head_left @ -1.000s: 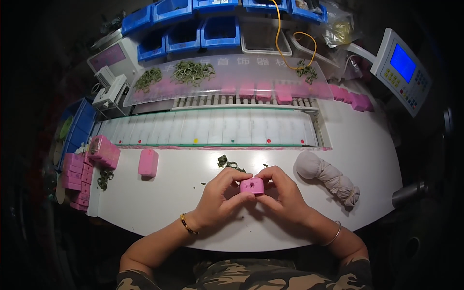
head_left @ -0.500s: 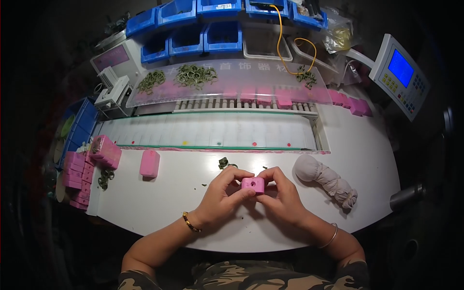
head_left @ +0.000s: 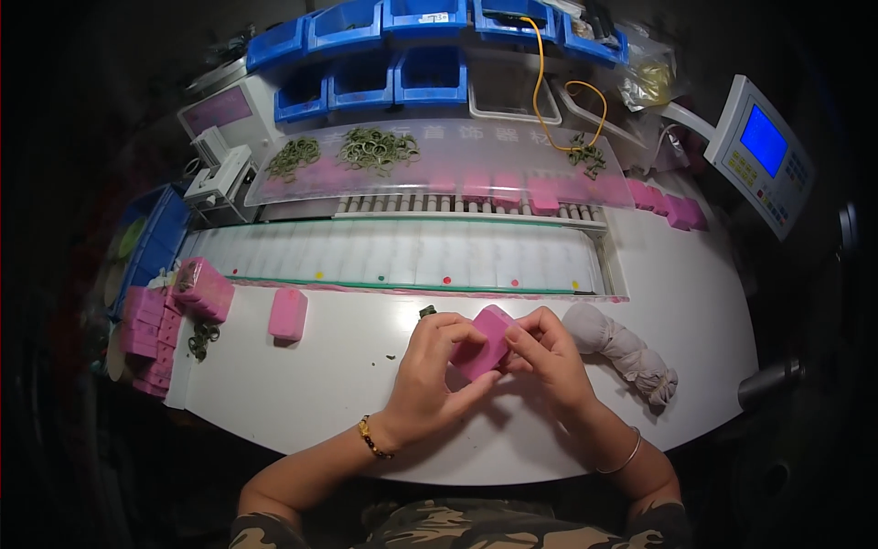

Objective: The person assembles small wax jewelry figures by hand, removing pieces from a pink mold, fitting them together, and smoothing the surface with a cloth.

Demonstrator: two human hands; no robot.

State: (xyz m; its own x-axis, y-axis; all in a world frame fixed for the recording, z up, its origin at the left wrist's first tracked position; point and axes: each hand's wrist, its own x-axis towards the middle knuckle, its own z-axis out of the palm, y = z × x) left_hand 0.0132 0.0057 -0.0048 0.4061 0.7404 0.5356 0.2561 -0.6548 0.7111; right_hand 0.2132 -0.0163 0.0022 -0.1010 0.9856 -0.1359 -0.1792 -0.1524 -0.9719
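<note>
A pink rubber mould (head_left: pixel 487 343) is held above the white table, tilted, with its broad flat face showing. My left hand (head_left: pixel 433 380) grips its left side, fingers bent over the face and thumb under the lower edge. At the right edge my right hand (head_left: pixel 553 362) pinches the mould between thumb and fingers. Just behind my left hand lies a dark green piece (head_left: pixel 427 312), partly hidden. Another pink mould (head_left: pixel 288 314) stands on the table to the left. To the right of my right hand rests a tied grey cloth bag (head_left: pixel 617 348).
Stacked pink moulds (head_left: pixel 151 334) and green rings (head_left: pixel 203 340) sit at the left. Behind the table front runs a white belt (head_left: pixel 393 254) with coloured dots. A translucent shelf (head_left: pixel 466 156) carries piles of green rings (head_left: pixel 378 149). A control panel (head_left: pixel 761 151) stands right; blue bins (head_left: pixel 430 75) are behind.
Both hands have turned the mould, so its broad face shows instead of the end with a hole. My left fingers have shifted onto that face. The belt's dots have moved left.
</note>
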